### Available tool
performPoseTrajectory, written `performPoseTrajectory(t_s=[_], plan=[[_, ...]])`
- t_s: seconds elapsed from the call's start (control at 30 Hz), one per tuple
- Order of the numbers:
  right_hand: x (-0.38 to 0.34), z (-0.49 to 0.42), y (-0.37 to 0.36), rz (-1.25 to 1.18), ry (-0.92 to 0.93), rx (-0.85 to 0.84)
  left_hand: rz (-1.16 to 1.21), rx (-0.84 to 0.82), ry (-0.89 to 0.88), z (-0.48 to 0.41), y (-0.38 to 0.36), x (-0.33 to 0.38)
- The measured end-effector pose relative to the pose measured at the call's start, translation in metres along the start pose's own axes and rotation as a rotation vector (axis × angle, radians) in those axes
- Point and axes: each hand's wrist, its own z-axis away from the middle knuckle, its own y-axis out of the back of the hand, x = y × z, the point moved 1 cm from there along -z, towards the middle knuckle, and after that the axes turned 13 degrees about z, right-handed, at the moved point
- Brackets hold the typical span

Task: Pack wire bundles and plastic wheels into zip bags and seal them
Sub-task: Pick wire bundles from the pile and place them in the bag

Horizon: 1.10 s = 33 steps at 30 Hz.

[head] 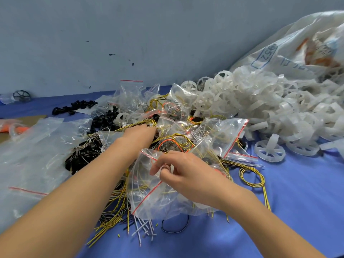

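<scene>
My right hand (183, 175) pinches the mouth of a clear zip bag (149, 194) with a red seal strip, lying on a tangle of wires in front of me. My left hand (139, 134) reaches further back into the pile, its fingers buried among yellow wire bundles (175, 139); its fingertips are hidden. More filled zip bags (227, 135) lie across the heap. A large mound of white plastic wheels (260, 108) covers the right side of the table.
A blue table cover (279, 220) lies under everything. Flat clear bags (37, 155) spread at the left beside black wire coils (83, 155). Small black parts (74, 107) sit further back. A big white sack (297, 49) leans at the far right. A loose wire loop (252, 176) lies at right.
</scene>
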Motion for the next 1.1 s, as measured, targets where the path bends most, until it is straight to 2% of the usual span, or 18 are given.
performPoseTrajectory(t_s=[0.13, 0.27, 0.37, 0.6, 0.9, 1.1], plan=[[0.000, 0.000, -0.002, -0.021, -0.010, -0.004, 0.012, 0.115, 0.033, 0.005, -0.005, -0.005], [0.002, 0.000, -0.003, -0.052, -0.031, 0.018, 0.258, 0.279, -0.002, 0.025, -0.011, -0.024], [0.002, 0.002, -0.004, -0.091, -0.044, 0.032, 0.320, 0.428, -0.072, 0.051, -0.016, -0.038], [0.005, 0.002, -0.008, -0.124, -0.069, 0.042, 0.799, 0.605, -0.066, 0.104, -0.018, -0.046], [0.010, 0.003, -0.012, -0.146, -0.054, 0.058, 0.950, 0.574, 0.008, 0.128, -0.017, -0.049], [0.010, 0.006, -0.012, -0.166, -0.055, 0.065, 1.495, 0.462, 0.176, 0.122, -0.016, -0.057]])
